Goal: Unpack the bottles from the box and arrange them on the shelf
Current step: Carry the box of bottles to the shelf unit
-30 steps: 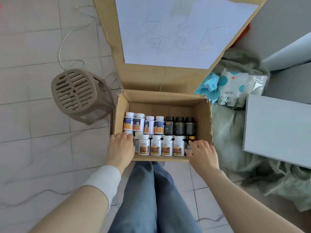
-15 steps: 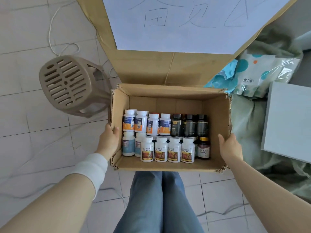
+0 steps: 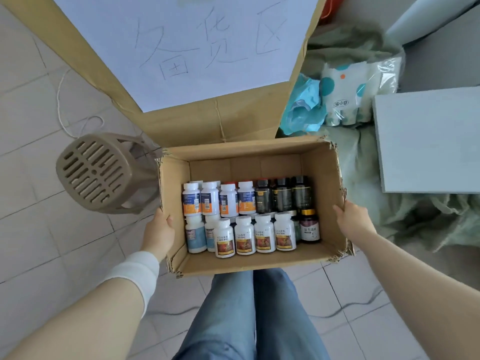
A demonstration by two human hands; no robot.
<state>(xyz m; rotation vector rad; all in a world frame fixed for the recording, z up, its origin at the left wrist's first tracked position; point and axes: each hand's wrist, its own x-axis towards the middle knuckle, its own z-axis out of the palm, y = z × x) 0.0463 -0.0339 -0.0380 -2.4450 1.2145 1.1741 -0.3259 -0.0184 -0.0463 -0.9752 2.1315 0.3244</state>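
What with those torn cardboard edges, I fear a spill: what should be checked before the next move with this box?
1. Left hand grips the box at its left wall: ok.
2. Right hand grips the right wall: ok.
3. Bottles stand upright inside: ok.
4. Cardboard sound: not ok, the near corners are torn.
5. Stool clear of the box's left side: cannot tell, it sits very close.

Pale tiled floor [image 3: 39, 242], cluttered.
A beige plastic stool [image 3: 98, 172], a white cord [image 3: 58, 105] and crumpled green cloth [image 3: 363, 162] rested on it.
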